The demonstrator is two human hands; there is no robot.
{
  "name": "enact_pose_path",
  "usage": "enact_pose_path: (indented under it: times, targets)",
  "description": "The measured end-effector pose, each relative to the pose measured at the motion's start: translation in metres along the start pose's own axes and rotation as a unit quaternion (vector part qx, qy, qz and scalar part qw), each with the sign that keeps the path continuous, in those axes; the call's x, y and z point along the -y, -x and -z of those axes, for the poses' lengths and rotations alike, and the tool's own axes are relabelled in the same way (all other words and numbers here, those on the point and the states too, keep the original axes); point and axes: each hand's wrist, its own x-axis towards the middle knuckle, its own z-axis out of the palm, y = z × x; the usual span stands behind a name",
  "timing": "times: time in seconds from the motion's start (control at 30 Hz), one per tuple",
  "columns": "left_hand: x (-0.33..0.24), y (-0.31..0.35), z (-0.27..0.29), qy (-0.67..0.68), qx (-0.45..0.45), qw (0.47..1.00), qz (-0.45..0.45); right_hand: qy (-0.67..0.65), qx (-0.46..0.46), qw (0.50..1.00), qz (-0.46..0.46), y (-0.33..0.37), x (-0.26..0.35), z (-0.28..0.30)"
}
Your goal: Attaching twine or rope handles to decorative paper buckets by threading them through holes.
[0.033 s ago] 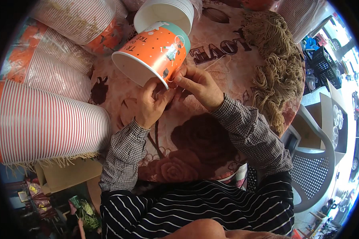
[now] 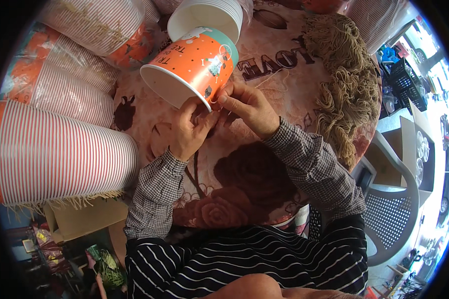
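1. My paper bucket (image 2: 199,62), orange with a green band, lies tipped over the cloth-covered worktop (image 2: 297,87), its mouth turned toward me and to the left. I cannot tell whether its far end touches the white buckets (image 2: 204,17) behind.
2. My left hand (image 2: 187,134) has its fingers pinching the near rim of the bucket, thumb toward me.
3. My right hand (image 2: 257,112) has thumb and forefinger pressed together just outside that rim, seemingly on a pale string (image 2: 214,102); the very tips are hard to make out.
4. Hardly anything has changed since the previous picture: both hands and the bucket sit the same. I take that to mean the fine fingerwork at the rim is unfinished.
5. A heap of brown strings (image 2: 346,87) lies to my right, and a long stack of nested buckets (image 2: 67,152) to my left.
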Motion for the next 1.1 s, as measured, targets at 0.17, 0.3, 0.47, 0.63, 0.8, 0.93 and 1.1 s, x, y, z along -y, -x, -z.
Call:
enact_pose_path:
  times: [0.17,0.3,0.47,0.63,0.8,0.93,1.1]
  targets:
    - [0.007,0.001,0.0,-0.024,0.003,1.0,0.001,0.018,-0.015,1.0,0.011,0.0,0.0,-0.001]
    - [0.012,0.004,-0.008,0.045,-0.042,0.998,0.013,0.03,-0.04,0.999,0.003,-0.002,-0.002,0.001]
    - [0.008,0.004,-0.004,0.003,-0.042,0.999,-0.013,0.026,-0.035,0.999,0.016,-0.002,-0.002,0.001]
    - [-0.007,0.004,-0.005,-0.023,-0.072,0.996,-0.041,0.019,-0.039,0.999,0.028,-0.001,-0.003,0.002]
    - [0.002,0.006,-0.003,-0.1,-0.102,0.985,-0.097,0.03,-0.028,0.999,0.031,-0.001,-0.002,-0.003]
    - [-0.005,0.003,-0.004,-0.11,-0.096,0.986,-0.082,0.04,-0.018,0.999,0.029,0.0,-0.004,-0.004]
    - [-0.009,0.006,-0.006,-0.08,-0.102,0.991,-0.036,0.033,-0.002,0.999,0.026,0.0,-0.001,-0.005]
